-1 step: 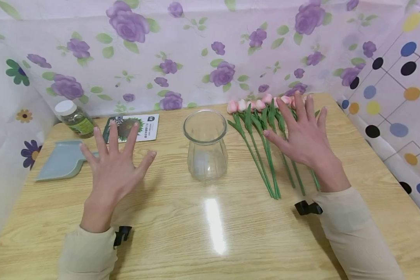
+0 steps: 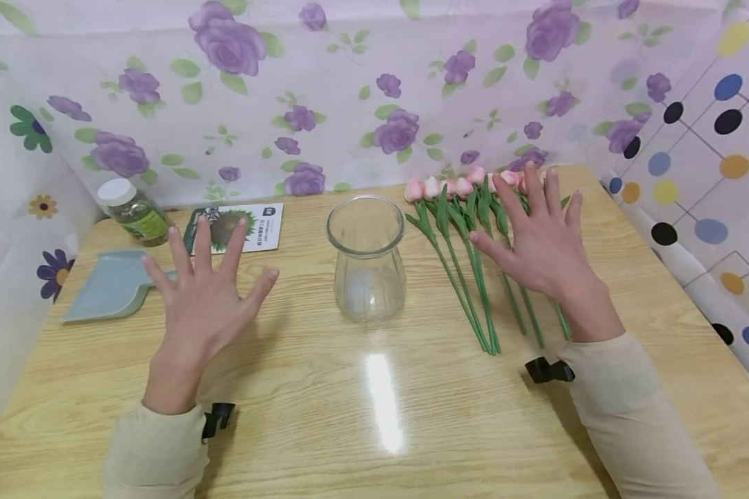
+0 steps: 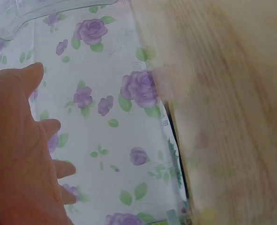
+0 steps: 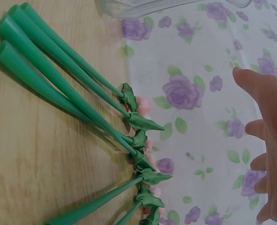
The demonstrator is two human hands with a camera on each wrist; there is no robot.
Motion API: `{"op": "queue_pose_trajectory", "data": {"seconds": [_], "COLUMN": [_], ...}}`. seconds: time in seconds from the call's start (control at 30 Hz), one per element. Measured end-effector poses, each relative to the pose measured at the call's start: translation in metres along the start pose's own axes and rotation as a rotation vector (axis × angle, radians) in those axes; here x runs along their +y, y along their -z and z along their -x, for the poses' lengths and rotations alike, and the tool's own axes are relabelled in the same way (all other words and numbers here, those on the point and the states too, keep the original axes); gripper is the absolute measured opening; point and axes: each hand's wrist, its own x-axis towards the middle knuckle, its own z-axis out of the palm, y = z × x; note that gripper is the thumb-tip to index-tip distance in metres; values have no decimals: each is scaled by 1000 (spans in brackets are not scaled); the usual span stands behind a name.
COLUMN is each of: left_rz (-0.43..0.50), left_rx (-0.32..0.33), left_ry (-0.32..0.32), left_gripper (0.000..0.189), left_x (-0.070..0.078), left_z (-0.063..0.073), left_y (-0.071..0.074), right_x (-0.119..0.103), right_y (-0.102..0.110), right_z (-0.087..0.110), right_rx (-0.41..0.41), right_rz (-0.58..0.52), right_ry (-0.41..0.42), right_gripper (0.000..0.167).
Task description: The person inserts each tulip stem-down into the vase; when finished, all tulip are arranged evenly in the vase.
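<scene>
My left hand (image 2: 206, 308) is held over the table with its fingers spread, holding nothing. Its fingertips overlap the lower edge of a seed packet (image 2: 265, 229) and the handle of a grey-blue dustpan (image 2: 109, 287) in the head view. My right hand (image 2: 546, 253), fingers also spread, hovers above a row of artificial pink tulips (image 2: 465, 187) and hides part of them. In the right wrist view their green stems (image 4: 49, 77) lie on the table, apart from the hand. Between the hands stands an upright clear glass vase (image 2: 369, 277) with a wide rim.
A jar with a white lid (image 2: 140, 215) stands at the back left, behind the dustpan. Flower-printed sheeting (image 2: 349, 90) rises behind the wooden table (image 2: 312, 416), and a dotted sheet (image 2: 711, 166) borders it on the right.
</scene>
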Motion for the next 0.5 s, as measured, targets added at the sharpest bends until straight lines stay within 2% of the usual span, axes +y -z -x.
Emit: {"op": "queue_pose_trajectory", "data": {"seconds": [0.1,0.2,0.3,0.37,0.43,0.5], "left_rz": [49,215,425,528,593,636], "left_rx": [4,54,126,171,204,228], "left_ry": [-30,-120,-244,-324,-377,-410], "left_gripper": [86,82,77,79,83,85], "left_x": [1,7,27,43,58,71], "left_z": [0,-1,1,3,6,9], "left_y": [1,2,0,-5,-12,-18], "right_x": [-1,-4,-8,-11,-14,-18], "right_y": [1,2,3,2,-1,-5], "right_z": [1,1,-1,-4,-6,-9], "right_rx": [10,59,137,164,132,47], "right_rz": [-29,-102,-178,-239,-303,-372], "right_ry": [3,15,40,57,49,24], "right_gripper": [91,88,78,68,57,49]}}
